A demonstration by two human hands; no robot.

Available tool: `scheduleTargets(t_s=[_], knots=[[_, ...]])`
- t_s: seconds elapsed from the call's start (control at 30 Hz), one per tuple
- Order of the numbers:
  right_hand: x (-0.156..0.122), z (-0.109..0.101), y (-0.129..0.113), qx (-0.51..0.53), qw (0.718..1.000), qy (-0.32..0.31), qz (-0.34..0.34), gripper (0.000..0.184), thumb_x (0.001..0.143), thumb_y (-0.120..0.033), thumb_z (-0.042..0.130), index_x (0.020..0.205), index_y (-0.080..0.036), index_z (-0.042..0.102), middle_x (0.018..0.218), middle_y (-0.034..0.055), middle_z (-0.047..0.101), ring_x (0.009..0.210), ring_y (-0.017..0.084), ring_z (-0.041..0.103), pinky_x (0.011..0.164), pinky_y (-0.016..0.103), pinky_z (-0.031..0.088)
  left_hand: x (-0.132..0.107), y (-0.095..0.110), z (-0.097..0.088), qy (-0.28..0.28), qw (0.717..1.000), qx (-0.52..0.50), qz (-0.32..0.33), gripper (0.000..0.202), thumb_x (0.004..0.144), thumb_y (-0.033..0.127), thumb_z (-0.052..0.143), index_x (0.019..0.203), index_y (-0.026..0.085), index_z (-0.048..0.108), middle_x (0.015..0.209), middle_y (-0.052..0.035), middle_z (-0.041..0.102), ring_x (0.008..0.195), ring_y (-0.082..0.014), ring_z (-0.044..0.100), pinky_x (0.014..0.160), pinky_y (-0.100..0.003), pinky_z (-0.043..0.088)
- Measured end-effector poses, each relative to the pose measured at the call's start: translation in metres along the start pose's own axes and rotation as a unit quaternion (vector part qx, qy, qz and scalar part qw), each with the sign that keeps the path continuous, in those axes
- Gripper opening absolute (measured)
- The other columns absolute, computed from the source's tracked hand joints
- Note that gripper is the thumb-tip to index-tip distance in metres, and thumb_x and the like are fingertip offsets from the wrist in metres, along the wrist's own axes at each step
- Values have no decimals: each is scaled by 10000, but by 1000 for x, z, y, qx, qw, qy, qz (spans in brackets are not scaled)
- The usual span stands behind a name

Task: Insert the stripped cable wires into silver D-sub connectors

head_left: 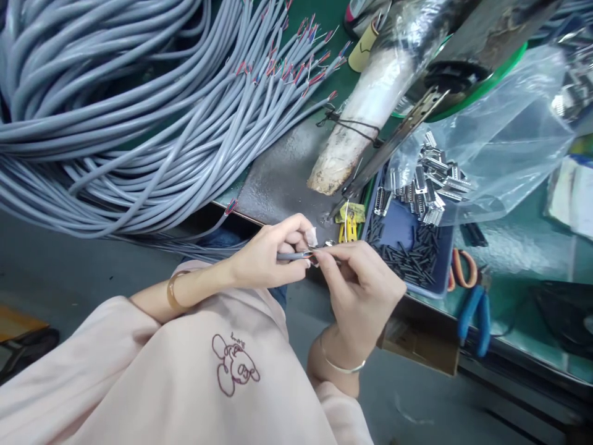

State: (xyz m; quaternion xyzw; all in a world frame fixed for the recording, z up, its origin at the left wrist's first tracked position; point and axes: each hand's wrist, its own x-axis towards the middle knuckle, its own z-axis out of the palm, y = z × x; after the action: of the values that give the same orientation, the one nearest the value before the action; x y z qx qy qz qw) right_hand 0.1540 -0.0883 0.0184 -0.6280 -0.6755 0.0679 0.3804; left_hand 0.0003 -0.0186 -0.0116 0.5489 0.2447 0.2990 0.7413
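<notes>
Near the table's front edge, my left hand [273, 250] is closed around a grey cable [290, 255] close to its stripped end. Thin coloured wires come out of that end toward the right. My right hand [364, 278] pinches at these wires with thumb and forefinger, its fingertips nearly touching the left ones. White covering shows on a left fingertip. A small shiny metal piece [329, 243] shows just above the right fingers; whether it is held, I cannot tell. Behind the hands lie a yellow tool [348, 230] and a strand of solder wire [346, 216].
A large bundle of grey cables [185, 123] with stripped ends covers the table's left. A blue tray [403, 225] holds metal connectors [430, 185] and black sleeves [412, 259]. Orange-handled scissors [464, 269] and blue-handled pliers [475, 315] lie right. A wrapped duct [352, 130] hangs over the mat.
</notes>
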Motion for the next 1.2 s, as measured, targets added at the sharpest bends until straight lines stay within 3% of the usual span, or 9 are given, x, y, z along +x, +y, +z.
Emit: scheduleTargets(t_s=[0.27, 0.4, 0.53, 0.67, 0.77, 0.87, 0.93, 1.03, 1.2], knots=[[-4, -2, 2, 2, 999, -21, -30, 39, 904, -209, 752, 936, -233, 749, 653, -71, 624, 523, 53, 489, 509, 210, 361, -4, -9, -1, -28, 995, -97, -12, 337, 751, 131, 645, 1015, 214, 453, 756, 65, 522, 554, -43, 437, 532, -167, 355], [-9, -4, 11, 49, 990, 123, 51, 278, 911, -272, 741, 1188, -300, 758, 758, -41, 691, 497, 63, 431, 471, 231, 315, -2, -4, -5, -27, 990, -134, -35, 335, 778, 174, 680, 1066, 204, 513, 752, 49, 561, 523, -49, 430, 482, -181, 320], [-13, -3, 13, 96, 985, 41, 140, 290, 848, -281, 796, 1138, -279, 786, 747, -30, 732, 440, 42, 392, 423, 207, 317, -1, 0, -7, -39, 983, -175, -38, 247, 795, 227, 728, 979, 168, 573, 756, 14, 618, 498, -34, 406, 443, -182, 286], [-15, 4, 11, 200, 957, 29, 209, 275, 839, -328, 803, 1108, -270, 793, 705, -20, 737, 520, 92, 609, 473, 197, 474, -3, -2, -7, -22, 979, -198, -38, 273, 874, 393, 735, 925, 161, 600, 732, 10, 628, 427, -16, 336, 396, -187, 254], [-15, 8, 10, 274, 932, 49, 233, 248, 861, -408, 782, 1077, -287, 803, 662, -25, 730, 508, 101, 629, 480, 203, 507, -4, -3, -7, -18, 989, -143, 28, 242, 861, 373, 767, 853, 154, 665, 811, -47, 694, 509, -62, 519, 472, -206, 409], [-15, 10, 7, 240, 942, 67, 226, 224, 862, -427, 778, 1024, -278, 817, 710, -6, 759, 518, 107, 633, 465, 213, 494, -4, -4, -6, -2, 991, -4, 134, 109, 844, 212, 752, 760, 158, 707, 837, -73, 731, 740, -140, 670, 689, -255, 528], [-15, 10, 4, 160, 961, 76, 212, 220, 858, -384, 784, 1038, -262, 816, 744, 5, 770, 531, 112, 632, 460, 221, 476, -3, -5, -4, 23, 985, 68, 156, 102, 838, 158, 715, 737, 160, 706, 814, -62, 729, 763, -142, 665, 710, -253, 520], [-14, 10, 4, 89, 977, 97, 167, 186, 886, -335, 747, 1028, -235, 815, 631, -19, 707, 472, 95, 572, 442, 218, 425, -2, -6, -1, 61, 994, 46, 76, 110, 827, 209, 717, 752, 144, 671, 800, -48, 704, 596, -80, 562, 527, -200, 424], [-6, 5, 11, 183, 936, 298, 29, 153, 908, -276, 593, 949, -232, 734, 457, -106, 480, 307, 59, 296, 347, 206, 274, 2, -3, -5, 80, 991, -93, -53, 214, 774, 270, 771, 768, 146, 596, 754, 0, 650, 404, -4, 422, 373, -160, 310]])
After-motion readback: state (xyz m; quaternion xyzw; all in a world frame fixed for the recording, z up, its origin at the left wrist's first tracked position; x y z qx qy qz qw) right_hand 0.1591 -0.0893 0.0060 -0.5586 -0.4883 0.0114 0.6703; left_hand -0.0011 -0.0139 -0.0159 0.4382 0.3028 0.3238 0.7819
